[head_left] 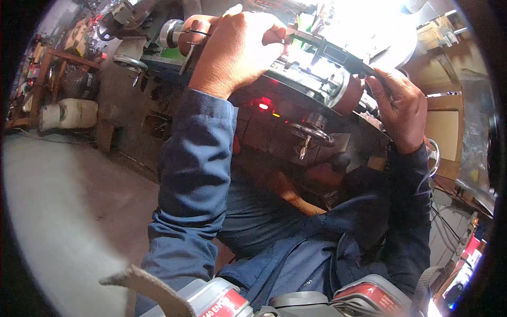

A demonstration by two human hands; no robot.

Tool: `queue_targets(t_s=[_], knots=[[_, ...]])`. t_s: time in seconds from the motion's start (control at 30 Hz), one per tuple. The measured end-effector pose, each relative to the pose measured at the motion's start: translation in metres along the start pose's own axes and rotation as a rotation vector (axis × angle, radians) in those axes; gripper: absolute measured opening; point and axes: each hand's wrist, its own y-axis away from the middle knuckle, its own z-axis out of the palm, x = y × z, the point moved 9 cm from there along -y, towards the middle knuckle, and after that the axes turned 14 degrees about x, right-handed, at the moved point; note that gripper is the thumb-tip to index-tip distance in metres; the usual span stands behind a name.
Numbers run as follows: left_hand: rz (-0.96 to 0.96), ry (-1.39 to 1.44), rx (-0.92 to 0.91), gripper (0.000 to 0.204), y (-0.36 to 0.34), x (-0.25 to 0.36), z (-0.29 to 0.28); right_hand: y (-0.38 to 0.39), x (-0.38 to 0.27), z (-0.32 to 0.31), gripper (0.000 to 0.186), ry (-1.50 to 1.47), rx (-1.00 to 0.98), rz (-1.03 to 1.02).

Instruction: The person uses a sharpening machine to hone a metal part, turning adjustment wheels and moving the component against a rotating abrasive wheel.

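A dark caliper with a small display housing lies slantwise above a metal machine, its beam spanning the gap between my hands. My left hand is closed, thumb and fingers pinched at the caliper's left end; glare partly hides what lies between the fingertips. With my right hand I grip the lower right end of the beam, thumb on the near side. Beneath the caliper are shiny metal parts and a reddish-brown round block. Strong light washes out the machine's surface behind the caliper.
One handwheel sticks out from the machine's front, and another handwheel is at its left. A red light glows on the front. To the left lies a whitish tank beside a wooden frame. Respirator filters edge the bottom.
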Motion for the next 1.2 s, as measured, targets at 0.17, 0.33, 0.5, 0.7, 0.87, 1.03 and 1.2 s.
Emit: queue_targets(t_s=[0.17,0.33,0.5,0.7,0.87,1.03,1.2], knots=[[-0.083,0.076,-0.015,0.017,-0.001,-0.005,0.002,0.001,0.002,0.001,0.019,0.013,-0.006,0.018],[-0.059,-0.035,0.043,0.017,0.0,0.0,-0.004,0.001,0.002,0.0,0.018,0.003,0.011,0.01],[-0.103,0.101,-0.003,0.022,0.003,-0.014,0.005,0.001,0.001,0.001,0.018,0.016,-0.009,0.006],[-0.025,0.01,0.036,0.024,0.0,-0.005,0.002,-0.001,-0.001,0.0,0.017,-0.001,0.021,-0.018],[-0.081,0.035,0.014,0.023,0.0,-0.008,0.002,0.001,0.003,0.003,0.019,-0.003,-0.068,0.05],[-0.106,0.115,0.003,0.022,0.001,-0.011,0.004,0.002,0.002,0.003,0.02,0.006,-0.071,0.036],[-0.119,0.084,-0.03,0.019,0.002,-0.016,0.004,0.001,0.001,0.002,0.019,-0.002,-0.041,0.012]])
